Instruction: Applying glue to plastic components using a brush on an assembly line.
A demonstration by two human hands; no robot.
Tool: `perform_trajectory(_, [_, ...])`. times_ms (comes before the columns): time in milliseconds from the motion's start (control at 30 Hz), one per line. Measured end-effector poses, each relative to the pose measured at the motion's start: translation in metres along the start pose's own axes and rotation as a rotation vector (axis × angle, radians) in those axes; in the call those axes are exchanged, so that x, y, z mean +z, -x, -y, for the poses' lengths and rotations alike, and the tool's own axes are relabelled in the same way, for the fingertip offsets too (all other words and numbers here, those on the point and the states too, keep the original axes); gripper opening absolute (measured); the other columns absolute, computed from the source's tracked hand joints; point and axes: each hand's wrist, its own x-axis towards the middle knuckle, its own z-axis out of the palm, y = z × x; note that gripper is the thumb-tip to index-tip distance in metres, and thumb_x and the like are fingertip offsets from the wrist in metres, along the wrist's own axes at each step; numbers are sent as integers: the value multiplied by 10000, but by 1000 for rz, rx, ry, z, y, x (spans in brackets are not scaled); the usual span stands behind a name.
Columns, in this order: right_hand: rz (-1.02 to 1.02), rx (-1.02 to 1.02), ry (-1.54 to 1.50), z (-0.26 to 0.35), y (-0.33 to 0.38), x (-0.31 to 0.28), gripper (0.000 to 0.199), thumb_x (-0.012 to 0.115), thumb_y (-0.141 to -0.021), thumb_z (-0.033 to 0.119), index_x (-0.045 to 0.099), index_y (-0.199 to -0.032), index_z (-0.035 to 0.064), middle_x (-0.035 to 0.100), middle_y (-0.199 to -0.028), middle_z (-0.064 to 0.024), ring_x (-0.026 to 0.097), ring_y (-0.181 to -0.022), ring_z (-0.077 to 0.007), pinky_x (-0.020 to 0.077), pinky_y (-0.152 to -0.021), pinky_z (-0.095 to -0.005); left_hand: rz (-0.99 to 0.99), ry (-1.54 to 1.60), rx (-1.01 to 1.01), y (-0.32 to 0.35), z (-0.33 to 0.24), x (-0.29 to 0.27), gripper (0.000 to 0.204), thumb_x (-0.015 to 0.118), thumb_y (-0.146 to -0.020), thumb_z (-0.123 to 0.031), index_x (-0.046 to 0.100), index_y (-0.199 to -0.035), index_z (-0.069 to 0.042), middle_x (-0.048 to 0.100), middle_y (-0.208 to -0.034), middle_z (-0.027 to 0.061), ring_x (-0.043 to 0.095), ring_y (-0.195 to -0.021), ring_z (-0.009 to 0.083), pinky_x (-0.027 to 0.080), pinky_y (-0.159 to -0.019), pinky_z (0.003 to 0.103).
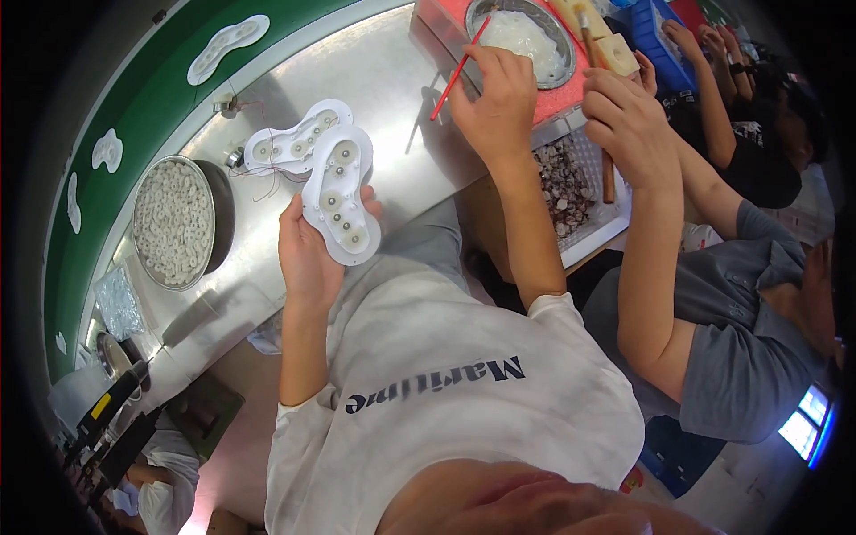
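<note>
1. Left arm bent at the elbow, bare forearm rising from the short sleeve up to the hand.
2. Left hand raised with the back toward the camera, fingers curled forward in a grip, thumb at the right edge.
3. Right arm stretched farther forward, bare forearm long and nearly straight.
4. Right hand well ahead of the left, wrist bent, fingers bunched in a pinch at the fingertips.
5. Hands well apart, not touching.
</note>
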Motion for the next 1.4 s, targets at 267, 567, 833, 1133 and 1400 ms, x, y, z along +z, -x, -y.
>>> perform_trajectory(267, [-101, 106, -170, 6, 40, -30, 188, 640, -774, 55, 606, -955, 17, 614, -844, -88, 553, -759, -206, 443, -736, -304, 24, 10, -18, -8, 3, 5, 538, 205, -955, -323, 383, -1311, 37, 559, -1164, 229, 575, -1052, 321, 466, -905, 440])
perform_trajectory(567, [-348, 584, -536, 12, 92, -74, 87, 588, -852, 32, 574, -918, -24, 612, -778, -48, 547, -636, -82, 409, -546, -192, 49, -4, -68, -11, 12, 8, 555, 199, -958, -339, 372, -1317, 47, 558, -1155, 246, 597, -1002, 333, 465, -903, 431])
perform_trajectory(833, [-78, 496, -755, 11, 76, -61, 191, 644, -748, -32, 610, -909, 64, 604, -795, 3, 580, -645, -111, 410, -537, -231, 39, 6, -89, -9, 18, 10, 565, 203, -955, -354, 385, -1305, 51, 582, -1105, 231, 608, -965, 319, 470, -893, 421])
perform_trajectory(1133, [502, -105, -500, -33, 1, -61, 184, 472, -803, -39, 546, -971, -39, 584, -763, -112, 599, -723, -153, 492, -649, -229, 27, 37, -95, -7, 8, 4, 545, 195, -958, -360, 431, -1267, 21, 616, -1021, 178, 629, -900, 276, 501, -804, 377])
perform_trajectory(1400, [-306, 537, -552, 19, 41, -38, 186, 574, -864, 27, 539, -1038, -29, 643, -862, -145, 601, -661, -141, 498, -565, -227, -155, -109, -121, 3, -17, -27, 500, 242, -969, -334, 462, -1230, 31, 615, -1041, 177, 648, -826, 285, 529, -748, 382])
